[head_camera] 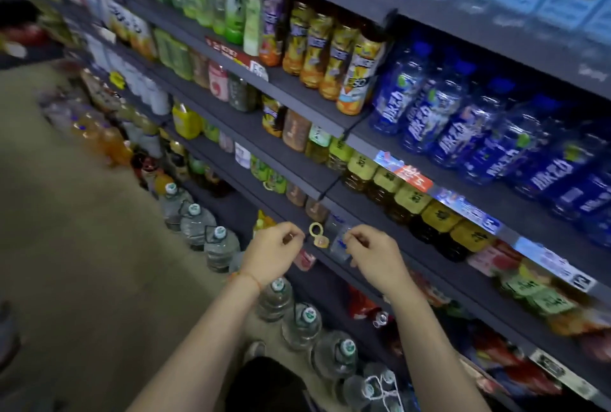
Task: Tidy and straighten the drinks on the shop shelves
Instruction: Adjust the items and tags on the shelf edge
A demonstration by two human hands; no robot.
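Observation:
My left hand (276,251) and my right hand (373,258) hover side by side at the front edge of a dark shelf (291,177). The left hand's fingers are curled, with nothing plainly between them. The right hand's thumb and forefinger pinch a clear plastic tag holder (340,244) on the shelf edge. A small yellow ring hook (316,233) hangs between the two hands. Yellow-labelled tea bottles (410,196) stand in a row just right of the hands. Blue water bottles (463,127) and orange juice bottles (334,58) fill the shelves above.
Large water jugs (299,325) line the floor below my forearms. Red packets (363,304) lie on the lowest shelf. Price strips (463,206) run along the shelf edges. The beige aisle floor (82,246) opens to the left.

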